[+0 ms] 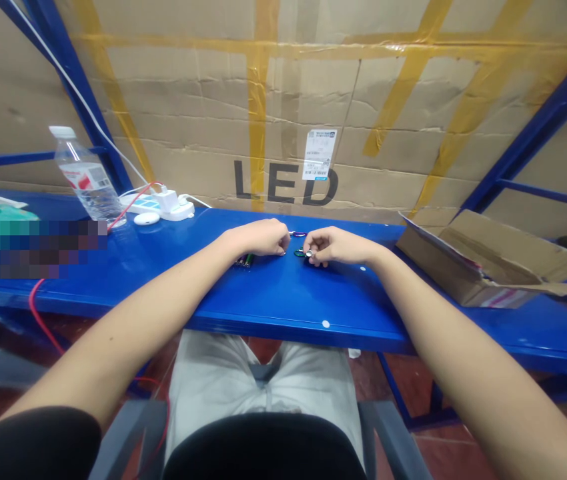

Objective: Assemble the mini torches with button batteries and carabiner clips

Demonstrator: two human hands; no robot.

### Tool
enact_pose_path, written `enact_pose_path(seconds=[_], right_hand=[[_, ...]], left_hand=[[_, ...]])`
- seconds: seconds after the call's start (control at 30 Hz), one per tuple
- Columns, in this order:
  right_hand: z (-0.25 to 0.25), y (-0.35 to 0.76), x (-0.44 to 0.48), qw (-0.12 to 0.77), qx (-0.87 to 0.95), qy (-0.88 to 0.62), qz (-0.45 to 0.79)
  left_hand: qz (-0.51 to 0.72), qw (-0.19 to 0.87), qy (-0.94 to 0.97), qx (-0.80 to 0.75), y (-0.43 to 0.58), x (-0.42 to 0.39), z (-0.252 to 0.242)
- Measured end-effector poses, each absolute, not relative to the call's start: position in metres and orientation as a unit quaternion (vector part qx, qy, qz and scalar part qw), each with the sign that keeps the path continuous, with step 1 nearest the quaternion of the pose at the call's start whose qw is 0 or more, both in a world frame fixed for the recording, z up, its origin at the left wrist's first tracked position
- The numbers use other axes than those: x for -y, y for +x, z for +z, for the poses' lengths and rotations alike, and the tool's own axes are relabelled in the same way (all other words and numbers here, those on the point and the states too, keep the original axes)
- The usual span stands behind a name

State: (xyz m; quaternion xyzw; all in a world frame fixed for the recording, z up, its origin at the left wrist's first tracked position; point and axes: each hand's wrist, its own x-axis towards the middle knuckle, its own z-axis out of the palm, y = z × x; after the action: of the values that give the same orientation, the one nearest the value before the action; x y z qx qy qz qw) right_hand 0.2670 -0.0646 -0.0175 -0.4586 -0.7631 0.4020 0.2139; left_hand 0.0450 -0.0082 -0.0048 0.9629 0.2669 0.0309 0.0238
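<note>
My left hand (264, 238) rests low over the blue table, its fingers curled under; whatever may be inside them is hidden. Below its wrist lie several dark slender pieces with shiny ends (245, 261). A small purple piece with a silvery end (297, 234) lies on the table between both hands, close to the left knuckles. My right hand (332, 247) is closed in a pinch on a small green loop with a round silvery end (300, 253). The loop sticks out toward the left hand; its exact kind is too small to tell.
An open cardboard box (473, 267) stands at the right on the blue table (273, 300). To the left are a water bottle (88, 177), a white power strip (178, 210) with cables and a round white object (147, 219). A large taped carton (203, 120) stands behind.
</note>
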Motion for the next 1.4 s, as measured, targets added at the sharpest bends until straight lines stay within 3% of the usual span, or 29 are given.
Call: enact_pose_path(seconds=[0.23,0.5,0.8,1.07,1.4], right_hand=[[-0.019,0.268,0.062,0.217,0.765,-0.458,0.397],[-0.020,0.269,0.061,0.221,0.765,-0.458,0.396],[-0.021,0.269,0.062,0.229,0.761,-0.459,0.397],[-0.023,0.271,0.061,0.226,0.771,-0.448,0.393],[-0.024,0.272,0.059,0.229,0.771,-0.436,0.404]], left_hand=[[0.062,0.094,0.967,-0.230,0.045,0.010,-0.005],[0.050,0.096,0.972,-0.207,0.051,0.015,-0.006],[0.214,0.156,0.951,-0.159,0.053,0.026,0.007],[0.219,0.059,0.968,-0.107,0.063,0.026,-0.003],[0.238,0.095,0.963,-0.085,0.067,0.022,-0.013]])
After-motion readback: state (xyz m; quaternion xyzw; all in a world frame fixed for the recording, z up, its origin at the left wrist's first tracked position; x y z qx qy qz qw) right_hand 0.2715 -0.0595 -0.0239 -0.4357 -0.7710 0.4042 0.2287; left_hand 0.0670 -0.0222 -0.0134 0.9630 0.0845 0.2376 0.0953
